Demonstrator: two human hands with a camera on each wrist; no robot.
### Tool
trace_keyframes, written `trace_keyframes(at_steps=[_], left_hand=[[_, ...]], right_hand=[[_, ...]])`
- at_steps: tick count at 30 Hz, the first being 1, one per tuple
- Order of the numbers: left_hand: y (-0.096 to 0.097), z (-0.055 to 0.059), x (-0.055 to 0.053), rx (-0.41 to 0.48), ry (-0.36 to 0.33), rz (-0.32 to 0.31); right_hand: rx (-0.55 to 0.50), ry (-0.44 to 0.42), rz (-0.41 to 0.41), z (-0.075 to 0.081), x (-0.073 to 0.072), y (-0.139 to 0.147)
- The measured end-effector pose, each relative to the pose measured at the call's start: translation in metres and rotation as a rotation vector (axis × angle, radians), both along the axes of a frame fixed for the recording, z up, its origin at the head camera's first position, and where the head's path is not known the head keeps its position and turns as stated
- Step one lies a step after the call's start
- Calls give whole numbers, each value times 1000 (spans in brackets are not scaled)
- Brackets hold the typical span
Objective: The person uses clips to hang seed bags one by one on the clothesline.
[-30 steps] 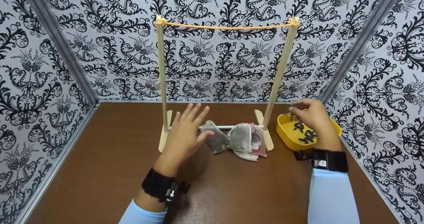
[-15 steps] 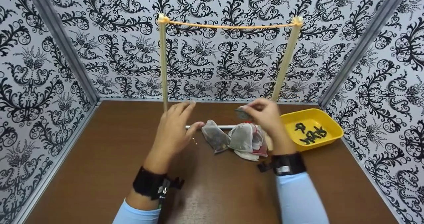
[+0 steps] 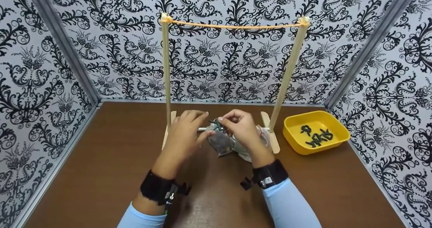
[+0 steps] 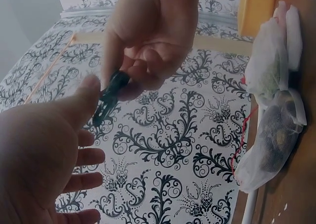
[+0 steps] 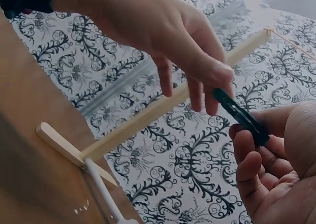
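Observation:
My right hand (image 3: 246,132) pinches a dark green clothespin (image 5: 242,116) between thumb and fingers, above the middle of the table. Facing it, my left hand (image 3: 182,138) has its fingers extended and spread. Its thumb tip lies right by the clothespin's far end; whether they touch I cannot tell. Below the hands, a mesh drawstring bag (image 4: 274,137) with dark contents leans at the white rod (image 3: 201,129). Another pale mesh bag (image 4: 269,61) lies beside it, partly hidden by my right hand in the head view.
A wooden stand has two upright posts (image 3: 290,66) with an orange cord (image 3: 233,27) strung between their tops. To its right, a yellow basin (image 3: 295,147) holds several dark green clothespins (image 3: 319,138). Patterned walls (image 3: 128,62) enclose the brown table (image 3: 111,160).
My right hand has come left from the yellow basin with a clothespin, past the bags to my left hand. The left hand has shifted only slightly.

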State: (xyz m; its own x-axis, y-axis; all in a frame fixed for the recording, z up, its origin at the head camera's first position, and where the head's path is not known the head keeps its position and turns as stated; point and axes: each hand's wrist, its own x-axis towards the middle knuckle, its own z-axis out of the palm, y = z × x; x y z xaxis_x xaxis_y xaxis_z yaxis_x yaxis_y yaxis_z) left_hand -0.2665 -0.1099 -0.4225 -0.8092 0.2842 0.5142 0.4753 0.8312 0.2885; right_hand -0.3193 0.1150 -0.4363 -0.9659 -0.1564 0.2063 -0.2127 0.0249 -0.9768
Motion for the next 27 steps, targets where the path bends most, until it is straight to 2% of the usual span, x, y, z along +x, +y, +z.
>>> trace_keyframes(at_steps=[5, 14, 18, 23, 27], left_hand=[[3, -2, 3, 25, 80, -45], [5, -5, 5, 10, 110, -73], [4, -4, 4, -13, 154, -79], [2, -3, 3, -34, 217, -65], [-2, -5, 0, -52, 268, -44]], right_hand=[[-43, -4, 17, 1, 5, 0], [-30, -4, 52, 2, 5, 2], [4, -21, 92, 4, 3, 5], [186, 0, 110, 8, -2, 26], [446, 36, 128, 10, -9, 55]])
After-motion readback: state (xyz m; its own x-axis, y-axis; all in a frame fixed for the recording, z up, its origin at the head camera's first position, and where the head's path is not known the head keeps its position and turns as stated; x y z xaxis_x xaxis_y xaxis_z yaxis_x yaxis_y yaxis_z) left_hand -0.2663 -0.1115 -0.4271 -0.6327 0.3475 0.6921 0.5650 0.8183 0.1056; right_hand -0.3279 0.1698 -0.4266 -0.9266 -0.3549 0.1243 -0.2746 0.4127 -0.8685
